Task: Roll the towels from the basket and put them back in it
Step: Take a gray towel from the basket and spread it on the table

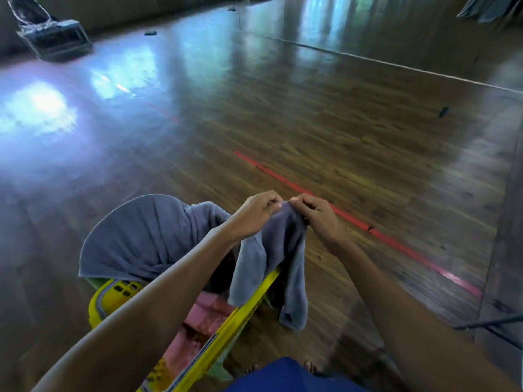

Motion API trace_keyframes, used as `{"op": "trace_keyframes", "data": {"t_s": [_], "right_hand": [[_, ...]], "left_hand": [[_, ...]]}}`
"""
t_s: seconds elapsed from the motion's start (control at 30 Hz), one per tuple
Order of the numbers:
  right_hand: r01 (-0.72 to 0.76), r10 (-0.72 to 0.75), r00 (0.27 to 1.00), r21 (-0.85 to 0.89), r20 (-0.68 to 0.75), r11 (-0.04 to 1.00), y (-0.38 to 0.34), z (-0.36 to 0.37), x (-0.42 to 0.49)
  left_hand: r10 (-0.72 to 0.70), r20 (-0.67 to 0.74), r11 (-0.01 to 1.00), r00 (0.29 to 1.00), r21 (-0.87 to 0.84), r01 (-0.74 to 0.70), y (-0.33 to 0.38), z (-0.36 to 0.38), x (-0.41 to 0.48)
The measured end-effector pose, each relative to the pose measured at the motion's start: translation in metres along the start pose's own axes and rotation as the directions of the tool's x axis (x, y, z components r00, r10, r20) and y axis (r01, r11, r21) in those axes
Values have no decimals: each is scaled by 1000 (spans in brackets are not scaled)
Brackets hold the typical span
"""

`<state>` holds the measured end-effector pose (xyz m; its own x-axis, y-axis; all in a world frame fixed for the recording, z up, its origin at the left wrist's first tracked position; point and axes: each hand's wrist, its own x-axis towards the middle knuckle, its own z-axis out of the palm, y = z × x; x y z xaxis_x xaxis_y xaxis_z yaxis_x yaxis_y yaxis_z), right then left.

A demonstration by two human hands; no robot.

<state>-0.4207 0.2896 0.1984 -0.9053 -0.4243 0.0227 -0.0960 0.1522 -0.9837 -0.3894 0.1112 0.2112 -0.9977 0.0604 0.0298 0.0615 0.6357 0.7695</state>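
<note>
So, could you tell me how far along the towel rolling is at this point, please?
Nothing looks finished: no rolled towel is visible. In hand, the left hand and right hand pinch the top edge of a small grey towel hanging unrolled over the yellow basket. Still left: a larger grey towel draped over the basket's far side and pink cloth inside it.

Small grey towel (271, 250): unrolled, hanging limp in folds, raised by its top edge above the basket's right rim.
Large grey towel (141, 236): unrolled, draped over the basket's far left side.
Pink towels (203, 315): lying inside the basket, partly hidden.
Basket (113, 292): yellow plastic, slotted walls, standing on the floor.
</note>
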Motion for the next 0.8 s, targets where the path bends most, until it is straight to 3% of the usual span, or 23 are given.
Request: {"op": "trace_keyframes", "data": {"t_s": [0.17, 0.3, 0.4, 0.63, 0.8], "right_hand": [[-41, 29, 996, -145, -82, 989, -1, -7, 3], [-55, 32, 993, -196, -117, 979, 5, -11, 1], [-43, 15, 991, -210, -133, 977, 3, -12, 1], [-66, 37, 986, -176, -164, 982, 4, -23, -2], [-133, 105, 977, -146, -186, 980, 11, -33, 1]], "left_hand": [[-7, -14, 972, 1000, 233, 10, -23, 0, -11], [-92, -109, 963, 990, 245, 116, -21, 7, -15], [-58, -193, 943, 979, 311, 118, -23, 10, -13], [-124, -373, 972, 919, 140, 188, -33, 5, -7], [-206, -298, 979, 932, -62, 196, -21, -7, 2]]}}
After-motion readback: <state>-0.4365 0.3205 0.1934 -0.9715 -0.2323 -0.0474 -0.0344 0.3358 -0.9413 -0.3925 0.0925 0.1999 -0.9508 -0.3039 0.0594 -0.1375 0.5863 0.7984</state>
